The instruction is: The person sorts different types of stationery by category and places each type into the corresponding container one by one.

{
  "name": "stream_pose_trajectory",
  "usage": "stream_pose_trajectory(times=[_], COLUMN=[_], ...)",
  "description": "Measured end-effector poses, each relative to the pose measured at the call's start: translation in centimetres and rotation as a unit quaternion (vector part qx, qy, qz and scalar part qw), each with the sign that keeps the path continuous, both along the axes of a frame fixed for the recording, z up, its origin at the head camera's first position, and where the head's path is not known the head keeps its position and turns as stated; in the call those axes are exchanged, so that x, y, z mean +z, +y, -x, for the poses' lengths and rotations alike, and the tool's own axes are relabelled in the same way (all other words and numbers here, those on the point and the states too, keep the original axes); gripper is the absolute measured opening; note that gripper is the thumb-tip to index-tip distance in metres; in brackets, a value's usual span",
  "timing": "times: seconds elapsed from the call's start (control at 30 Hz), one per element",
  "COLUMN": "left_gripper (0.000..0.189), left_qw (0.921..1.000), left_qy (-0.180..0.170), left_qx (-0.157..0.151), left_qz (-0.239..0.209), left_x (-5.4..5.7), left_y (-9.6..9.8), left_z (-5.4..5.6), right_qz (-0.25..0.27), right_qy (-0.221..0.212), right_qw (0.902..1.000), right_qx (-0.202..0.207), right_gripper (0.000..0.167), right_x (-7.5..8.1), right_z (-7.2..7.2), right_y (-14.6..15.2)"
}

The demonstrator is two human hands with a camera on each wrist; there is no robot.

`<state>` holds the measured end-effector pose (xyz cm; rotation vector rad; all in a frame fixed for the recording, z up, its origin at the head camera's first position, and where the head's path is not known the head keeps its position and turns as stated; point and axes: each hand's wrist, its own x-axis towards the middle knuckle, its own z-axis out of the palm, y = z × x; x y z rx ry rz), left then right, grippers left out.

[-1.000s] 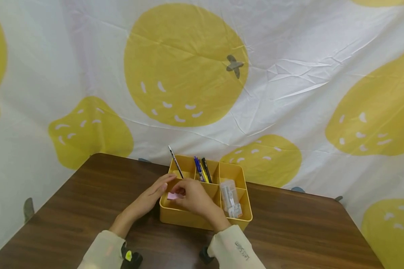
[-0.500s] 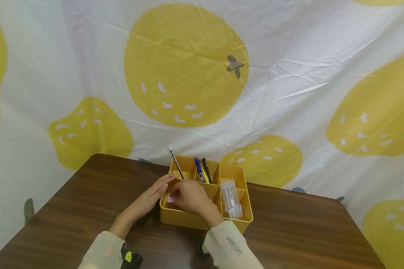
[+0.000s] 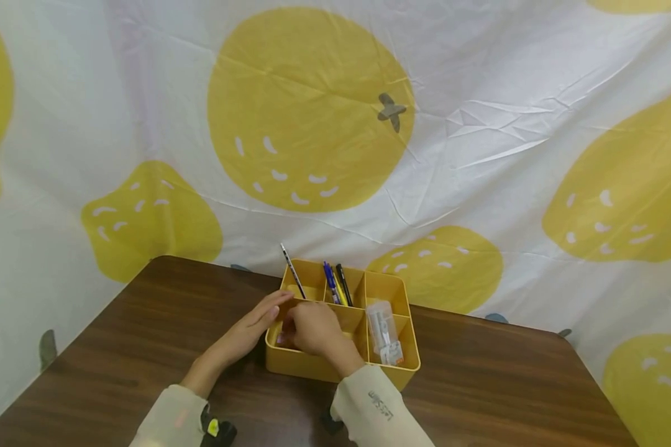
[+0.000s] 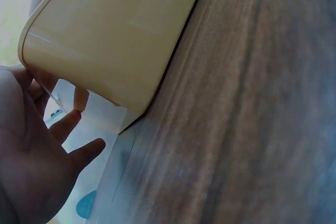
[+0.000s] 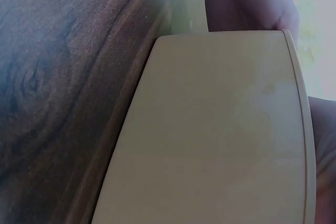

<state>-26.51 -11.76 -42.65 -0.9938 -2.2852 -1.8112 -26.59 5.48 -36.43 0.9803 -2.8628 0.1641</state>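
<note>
A yellow desk organizer [image 3: 307,363] with several compartments stands on the table. My right hand [image 3: 319,329] reaches down into its front left compartment with curled fingers and pinches a small flat pink piece [image 3: 281,339]. Most of that piece and the fingertips are hidden by the hand and the wall. My left hand [image 3: 248,329] lies along the organizer's left side with fairly straight fingers touching the rim; the left wrist view shows this hand [image 4: 37,150] against the outer wall [image 4: 110,35]. In the right wrist view the front wall [image 5: 210,129] hides most of the right hand.
A pencil [image 3: 292,270] leans in the back left compartment. Beside it stand a blue pen [image 3: 330,280] and a black pen [image 3: 343,284]. A clear plastic case [image 3: 381,320] and a small white packet [image 3: 391,352] sit front right. A lemon-print cloth [image 3: 313,112] hangs behind the brown table [image 3: 497,366].
My right hand has moved down and slightly left, deeper into the front left compartment, taking the pink piece lower and largely out of sight. The left hand has stayed in place.
</note>
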Motion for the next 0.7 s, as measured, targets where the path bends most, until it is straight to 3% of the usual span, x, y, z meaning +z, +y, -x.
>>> stream_pose_trajectory(times=[0.7], left_gripper=[0.041], left_qw=[0.9999], left_qy=[-0.012], left_qx=[0.004], left_qz=[0.005], left_x=[0.01], left_y=[0.0], left_z=[-0.04], right_qz=[0.028], right_qy=[-0.018], right_qw=[0.9994], right_qx=[-0.007], right_gripper=[0.011], right_x=[0.04], right_z=[-0.05], right_y=[0.21])
